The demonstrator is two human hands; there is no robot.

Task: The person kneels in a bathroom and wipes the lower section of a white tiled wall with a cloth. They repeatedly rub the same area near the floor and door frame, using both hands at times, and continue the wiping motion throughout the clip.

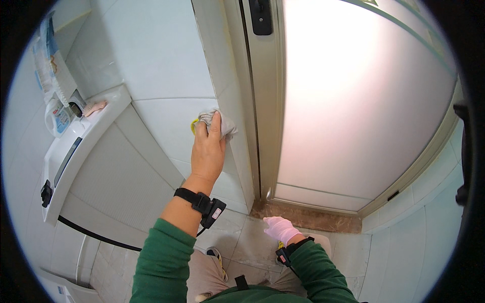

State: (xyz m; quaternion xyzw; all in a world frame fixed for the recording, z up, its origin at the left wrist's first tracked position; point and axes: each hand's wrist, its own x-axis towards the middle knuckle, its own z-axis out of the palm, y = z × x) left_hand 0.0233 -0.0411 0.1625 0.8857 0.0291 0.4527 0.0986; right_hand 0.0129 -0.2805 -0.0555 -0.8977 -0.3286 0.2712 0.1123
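My bare left hand [208, 154] is closed on a crumpled pale grey cloth [228, 127] with a bit of yellow at its left side. It presses the cloth to the white tiled wall [166, 121], close to the wall's outer corner beside the door frame. Lower down, my right hand [282, 230] wears a pink glove and hangs over the floor in front of my right leg, touching neither the wall nor the door. The glove's fingers point left and look bent; their undersides are hidden, so whether they hold anything does not show.
A frosted glass door [353, 101] in a beige metal frame [270, 116] stands at right, above a brown stone sill [313, 214]. On the left, a white ledge [96, 118] carries a white bottle [58, 118] and a pink brush-like item [94, 108]. Grey tiles [252, 242] cover the floor.
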